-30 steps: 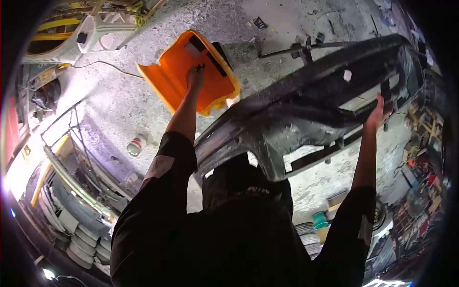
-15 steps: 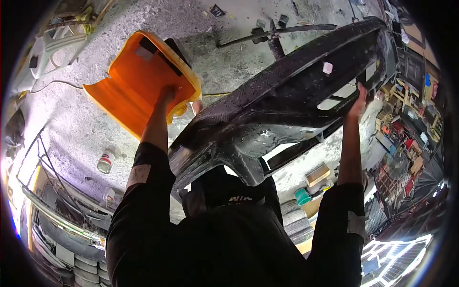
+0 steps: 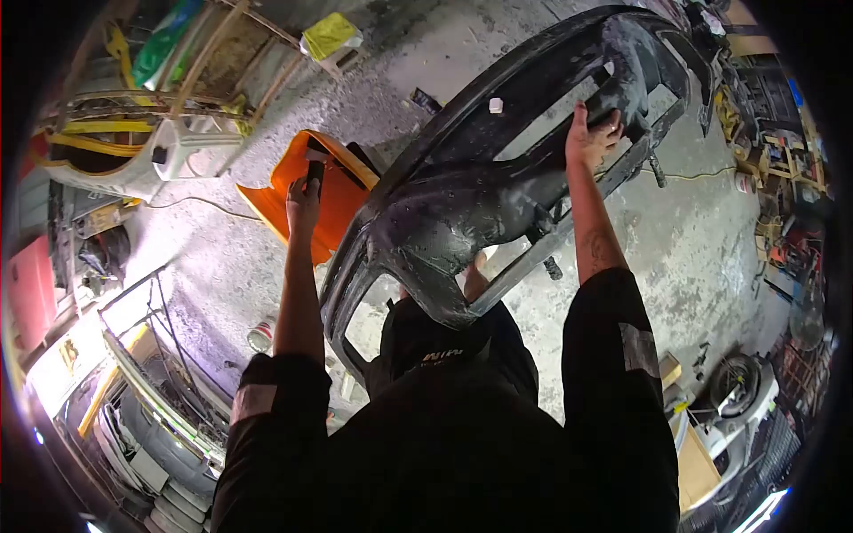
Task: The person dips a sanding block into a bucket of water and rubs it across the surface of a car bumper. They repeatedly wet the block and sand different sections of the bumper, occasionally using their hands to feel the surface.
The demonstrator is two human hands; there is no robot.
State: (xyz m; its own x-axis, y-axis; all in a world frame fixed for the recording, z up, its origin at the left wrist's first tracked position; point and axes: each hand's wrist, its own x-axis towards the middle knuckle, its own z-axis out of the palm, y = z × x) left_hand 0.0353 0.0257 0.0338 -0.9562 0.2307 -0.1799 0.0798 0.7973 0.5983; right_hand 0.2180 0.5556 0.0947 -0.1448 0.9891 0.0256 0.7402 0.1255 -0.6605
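A large black car bumper [image 3: 444, 235] lies slanted in front of my body, its near end against my legs. My right hand [image 3: 593, 147] is over the bumper's upper opening, thumb and fingers spread beside the dark bar. My left hand [image 3: 302, 209] is closed around a small dark object [image 3: 314, 175], whose kind I cannot tell. Behind that hand, an orange curved plastic panel [image 3: 333, 209] sits on the floor, partly covered by the bumper. A small white block [image 3: 496, 106] shows within the bumper's frame.
A white plastic stool [image 3: 197, 147] and a wooden rack [image 3: 235, 67] stand at the upper left. A small can [image 3: 260, 336] is on the floor by my left forearm. A cable [image 3: 200, 210] runs to the orange panel. At the lower right is a wheel [image 3: 735, 384].
My left hand has come up from inside the orange panel with the small dark object. My right hand has spread its fingers. The bumper has shifted and tilted, overlapping more of the panel.
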